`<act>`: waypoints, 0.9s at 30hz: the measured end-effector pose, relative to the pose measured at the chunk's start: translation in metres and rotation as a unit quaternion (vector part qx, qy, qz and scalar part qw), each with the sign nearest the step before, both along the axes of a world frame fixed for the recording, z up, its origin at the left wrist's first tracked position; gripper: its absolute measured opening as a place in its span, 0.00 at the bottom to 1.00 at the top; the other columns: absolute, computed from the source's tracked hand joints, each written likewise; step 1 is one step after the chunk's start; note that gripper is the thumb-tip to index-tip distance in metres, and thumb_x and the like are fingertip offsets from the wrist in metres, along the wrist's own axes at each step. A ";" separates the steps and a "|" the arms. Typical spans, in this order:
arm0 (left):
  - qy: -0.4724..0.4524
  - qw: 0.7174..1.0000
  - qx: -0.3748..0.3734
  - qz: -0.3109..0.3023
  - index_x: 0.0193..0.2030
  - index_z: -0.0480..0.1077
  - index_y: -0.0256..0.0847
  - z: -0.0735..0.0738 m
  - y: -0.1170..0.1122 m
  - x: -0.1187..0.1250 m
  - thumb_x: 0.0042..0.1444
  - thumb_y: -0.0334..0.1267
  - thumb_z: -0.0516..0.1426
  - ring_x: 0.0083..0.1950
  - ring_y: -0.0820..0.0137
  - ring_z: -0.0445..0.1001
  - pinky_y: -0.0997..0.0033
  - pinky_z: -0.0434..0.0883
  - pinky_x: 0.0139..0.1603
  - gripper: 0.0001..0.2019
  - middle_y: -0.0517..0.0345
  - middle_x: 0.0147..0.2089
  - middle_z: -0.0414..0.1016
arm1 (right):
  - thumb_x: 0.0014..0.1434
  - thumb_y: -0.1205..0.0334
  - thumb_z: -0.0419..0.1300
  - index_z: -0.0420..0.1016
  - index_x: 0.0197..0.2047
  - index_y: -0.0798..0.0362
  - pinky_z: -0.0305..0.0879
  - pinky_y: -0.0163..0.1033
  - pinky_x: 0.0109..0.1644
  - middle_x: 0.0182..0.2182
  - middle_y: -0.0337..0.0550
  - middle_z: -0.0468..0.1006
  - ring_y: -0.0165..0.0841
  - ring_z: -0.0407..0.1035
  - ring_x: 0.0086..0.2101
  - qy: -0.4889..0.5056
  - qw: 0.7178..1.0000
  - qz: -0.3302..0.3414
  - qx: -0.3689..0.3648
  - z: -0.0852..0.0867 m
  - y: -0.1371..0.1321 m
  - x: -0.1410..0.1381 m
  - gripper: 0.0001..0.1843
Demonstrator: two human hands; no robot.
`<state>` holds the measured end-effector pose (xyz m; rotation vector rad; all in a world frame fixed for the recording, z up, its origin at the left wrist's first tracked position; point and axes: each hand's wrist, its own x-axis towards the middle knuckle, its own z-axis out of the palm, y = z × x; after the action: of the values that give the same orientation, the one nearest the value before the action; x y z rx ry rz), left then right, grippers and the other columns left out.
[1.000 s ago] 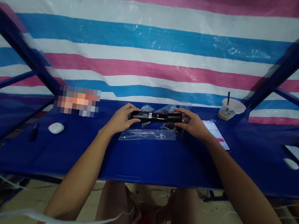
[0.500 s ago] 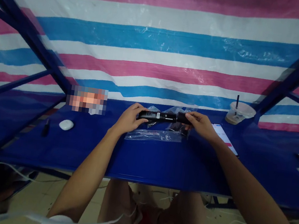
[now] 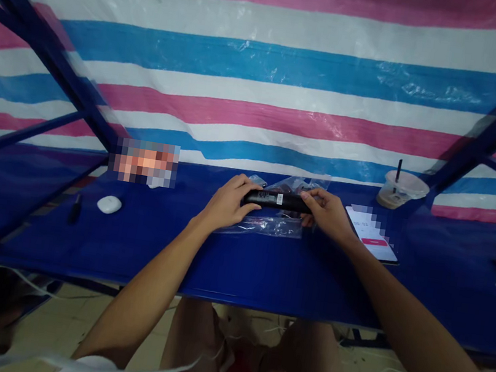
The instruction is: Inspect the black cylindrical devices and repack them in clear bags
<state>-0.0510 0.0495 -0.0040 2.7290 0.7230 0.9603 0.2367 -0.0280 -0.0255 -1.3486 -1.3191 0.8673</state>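
Observation:
A long, slim black device (image 3: 280, 201) with a small white label and fine print lies level between my two hands, just above the tabletop. My left hand (image 3: 228, 202) grips its left end, thumb in front and fingers over the top. Around the right end, the fingers of my right hand (image 3: 324, 213) are closed, covering that tip. Below it on the table is a flat clear plastic sleeve (image 3: 272, 226). Another crumpled clear bag (image 3: 304, 185) rests behind the device, partly hidden by my right hand.
On the blue table (image 3: 281, 278), a lit phone (image 3: 373, 237) and a plastic cup (image 3: 400, 190) with a straw stand to the right. A white rounded case (image 3: 109, 204) and a small dark object (image 3: 75, 209) lie left. A striped sheet (image 3: 266, 64) hangs behind.
Left hand and device body have shifted right, toward my right hand. The step between body and black end piece, visible earlier, no longer shows; the two look like one length.

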 end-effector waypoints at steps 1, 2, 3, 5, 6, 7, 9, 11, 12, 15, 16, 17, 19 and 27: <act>-0.003 1.000 0.002 -0.004 0.63 0.71 0.48 -0.001 -0.001 0.002 0.68 0.47 0.63 0.55 0.56 0.74 0.53 0.75 0.55 0.19 0.50 0.53 0.72 | 0.63 0.33 0.64 0.72 0.40 0.47 0.65 0.42 0.19 0.21 0.39 0.78 0.40 0.72 0.17 -0.008 1.000 -0.009 0.002 0.001 -0.001 -0.001 0.24; -0.007 1.000 0.005 -0.008 0.63 0.70 0.48 -0.001 -0.002 0.003 0.68 0.47 0.63 0.55 0.56 0.74 0.52 0.75 0.55 0.19 0.50 0.53 0.72 | 0.64 0.33 0.63 0.70 0.39 0.47 0.62 0.41 0.18 0.19 0.37 0.75 0.38 0.69 0.15 -0.019 1.000 -0.016 0.004 0.003 -0.003 -0.002 0.24; -0.011 1.000 0.009 -0.015 0.63 0.70 0.48 -0.001 -0.004 0.005 0.68 0.48 0.63 0.55 0.56 0.73 0.52 0.75 0.55 0.19 0.50 0.53 0.72 | 0.65 0.33 0.61 0.69 0.38 0.47 0.59 0.40 0.17 0.18 0.36 0.73 0.36 0.66 0.14 -0.030 0.999 -0.023 0.006 0.004 -0.005 -0.003 0.24; -0.019 0.999 0.019 -0.028 0.63 0.70 0.48 -0.002 -0.006 0.009 0.68 0.48 0.63 0.54 0.56 0.73 0.52 0.75 0.54 0.19 0.50 0.52 0.72 | 0.66 0.33 0.59 0.68 0.38 0.47 0.59 0.40 0.20 0.18 0.34 0.70 0.34 0.63 0.15 -0.058 0.998 -0.033 0.021 0.006 -0.008 -0.006 0.24; -0.024 0.999 0.026 -0.034 0.63 0.70 0.48 -0.001 -0.008 0.010 0.68 0.48 0.63 0.53 0.56 0.73 0.52 0.75 0.54 0.19 0.50 0.52 0.72 | 0.66 0.34 0.59 0.69 0.37 0.48 0.60 0.40 0.22 0.20 0.36 0.71 0.34 0.64 0.18 -0.076 0.996 -0.041 0.038 0.008 -0.009 -0.007 0.24; -0.029 0.998 0.035 -0.039 0.63 0.69 0.48 -0.001 -0.009 0.012 0.68 0.48 0.63 0.53 0.57 0.73 0.52 0.75 0.54 0.20 0.50 0.51 0.72 | 0.66 0.34 0.60 0.70 0.37 0.48 0.62 0.40 0.26 0.23 0.37 0.72 0.34 0.66 0.21 -0.096 0.992 -0.052 0.058 0.009 -0.010 -0.008 0.24; -0.035 0.997 0.055 -0.044 0.63 0.69 0.46 0.000 -0.012 0.015 0.69 0.47 0.62 0.52 0.57 0.72 0.52 0.75 0.53 0.20 0.49 0.51 0.71 | 0.63 0.35 0.63 0.70 0.35 0.49 0.63 0.41 0.32 0.28 0.40 0.75 0.35 0.68 0.27 -0.136 0.983 -0.079 0.098 0.011 -0.012 -0.009 0.24; -0.033 0.996 0.073 -0.044 0.64 0.68 0.45 0.001 -0.015 0.017 0.69 0.48 0.62 0.52 0.57 0.72 0.53 0.75 0.52 0.21 0.49 0.50 0.71 | 0.60 0.35 0.67 0.69 0.35 0.50 0.62 0.40 0.34 0.30 0.41 0.76 0.36 0.68 0.30 -0.166 0.975 -0.099 0.112 0.011 -0.013 -0.011 0.25; -0.029 0.996 0.079 -0.042 0.64 0.68 0.45 0.002 -0.016 0.018 0.69 0.49 0.61 0.52 0.56 0.72 0.53 0.75 0.52 0.21 0.48 0.50 0.71 | 0.58 0.35 0.68 0.69 0.35 0.50 0.61 0.40 0.34 0.30 0.41 0.75 0.37 0.67 0.30 -0.179 0.972 -0.103 0.108 0.011 -0.013 -0.011 0.26; -0.015 0.996 0.084 -0.036 0.65 0.68 0.45 0.002 -0.017 0.017 0.70 0.50 0.60 0.52 0.56 0.72 0.51 0.76 0.53 0.21 0.48 0.50 0.71 | 0.58 0.33 0.67 0.70 0.36 0.50 0.60 0.40 0.33 0.29 0.41 0.76 0.38 0.68 0.30 -0.207 0.970 -0.096 0.087 0.009 -0.013 -0.009 0.27; -0.013 0.996 0.083 -0.034 0.65 0.68 0.45 0.001 -0.016 0.016 0.70 0.49 0.60 0.52 0.55 0.72 0.51 0.76 0.53 0.21 0.47 0.50 0.71 | 0.59 0.33 0.66 0.72 0.37 0.50 0.60 0.41 0.34 0.29 0.42 0.76 0.38 0.68 0.31 -0.211 0.970 -0.085 0.081 0.008 -0.013 -0.008 0.27; -0.015 0.996 0.083 -0.036 0.65 0.68 0.45 0.001 -0.015 0.015 0.70 0.49 0.60 0.52 0.55 0.72 0.50 0.77 0.53 0.21 0.47 0.51 0.71 | 0.60 0.33 0.66 0.74 0.37 0.51 0.60 0.41 0.34 0.30 0.42 0.77 0.38 0.68 0.31 -0.212 0.972 -0.065 0.077 0.008 -0.013 -0.007 0.27; -0.027 0.995 0.085 -0.048 0.67 0.68 0.46 0.001 -0.011 0.012 0.70 0.47 0.60 0.54 0.56 0.73 0.50 0.77 0.54 0.21 0.46 0.53 0.72 | 0.62 0.34 0.65 0.78 0.37 0.52 0.60 0.41 0.35 0.30 0.42 0.77 0.37 0.69 0.31 -0.208 0.976 0.006 0.062 0.011 -0.013 -0.004 0.26; -0.112 0.987 0.064 -0.098 0.75 0.60 0.53 0.004 -0.022 0.027 0.71 0.42 0.61 0.73 0.55 0.68 0.43 0.68 0.74 0.28 0.47 0.70 0.70 | 0.65 0.38 0.64 0.80 0.35 0.53 0.57 0.37 0.31 0.27 0.37 0.75 0.31 0.65 0.28 -0.078 0.981 0.178 0.004 0.027 -0.021 -0.005 0.24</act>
<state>-0.0240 0.0277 -0.0004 2.6726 0.3566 1.2780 0.2312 -0.0493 0.0016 -1.2113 -1.7190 1.0099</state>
